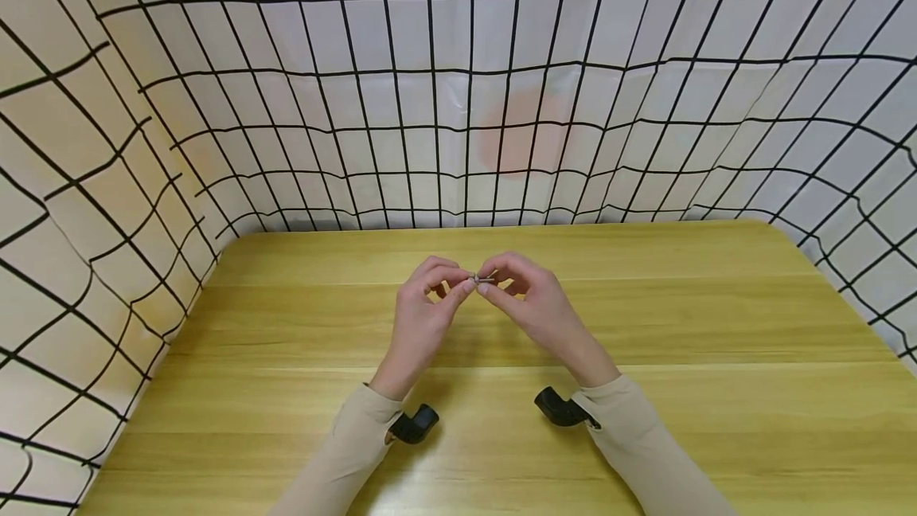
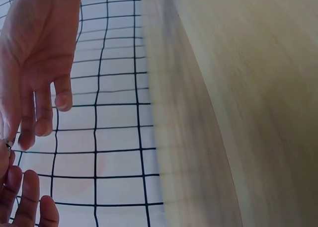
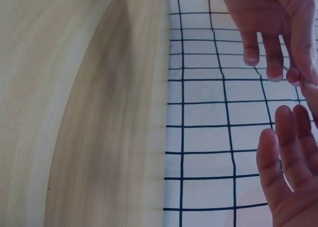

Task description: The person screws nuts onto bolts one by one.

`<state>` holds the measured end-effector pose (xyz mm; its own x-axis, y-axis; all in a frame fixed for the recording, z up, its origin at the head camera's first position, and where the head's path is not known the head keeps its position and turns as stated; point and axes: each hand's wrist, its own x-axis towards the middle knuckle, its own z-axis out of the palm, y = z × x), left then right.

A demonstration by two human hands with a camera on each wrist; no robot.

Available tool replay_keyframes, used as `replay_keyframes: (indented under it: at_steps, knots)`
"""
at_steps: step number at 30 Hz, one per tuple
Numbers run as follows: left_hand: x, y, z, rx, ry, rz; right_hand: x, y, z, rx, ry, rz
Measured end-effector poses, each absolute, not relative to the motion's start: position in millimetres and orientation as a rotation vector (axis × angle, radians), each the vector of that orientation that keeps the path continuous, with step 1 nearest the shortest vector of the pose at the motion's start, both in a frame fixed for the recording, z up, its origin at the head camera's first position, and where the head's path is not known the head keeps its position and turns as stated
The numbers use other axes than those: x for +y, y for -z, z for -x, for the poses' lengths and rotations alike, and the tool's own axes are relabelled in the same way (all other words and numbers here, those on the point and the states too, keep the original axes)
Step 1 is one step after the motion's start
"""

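Above the wooden table, my left hand [image 1: 419,310] and right hand [image 1: 536,301] meet fingertip to fingertip. Between them is a small, thin, grey metal piece [image 1: 485,280], shaped like a little bolt with a wider part near the left fingers. Thumb and index finger of the left hand pinch its left end; those of the right hand pinch it just beside. Most of it is hidden by the fingertips. In the left wrist view only a shiny bit of the metal piece [image 2: 9,143] shows at the left edge. The other fingers of both hands are loosely bent and apart from it.
The wooden table [image 1: 286,333] spreads under both arms. A white sheet with a black grid [image 1: 444,94] surrounds its back and sides. Black curved mounts [image 1: 415,424] stick out from both beige sleeves [image 1: 637,428] at the wrists.
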<state>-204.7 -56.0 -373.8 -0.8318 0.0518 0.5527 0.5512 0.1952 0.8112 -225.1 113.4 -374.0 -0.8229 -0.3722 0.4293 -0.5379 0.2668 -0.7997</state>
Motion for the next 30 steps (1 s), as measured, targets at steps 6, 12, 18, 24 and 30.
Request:
replay_keyframes:
  at_steps: [6, 12, 18, 24, 30]
  knots:
    - [-57.5, 373.2, 206.0, -2.056, 1.672, 0.583, 110.8, 363.9, 218.7, -2.398, -1.606, -0.875]
    - [-58.7, 371.8, 206.5, -2.055, 1.688, 0.598, 110.7, 364.9, 219.4, -2.383, -1.685, -0.91]
    - [-59.3, 377.3, 208.3, -2.068, 1.68, 0.614, 109.9, 368.6, 220.7, -2.387, -1.796, -0.88]
    - [-57.2, 376.2, 206.2, -2.069, 1.651, 0.641, 111.6, 365.5, 219.3, -2.449, -1.794, -0.793]
    - [-56.9, 374.0, 205.9, -2.062, 1.67, 0.602, 113.8, 362.6, 219.4, -2.408, -1.763, -0.814]
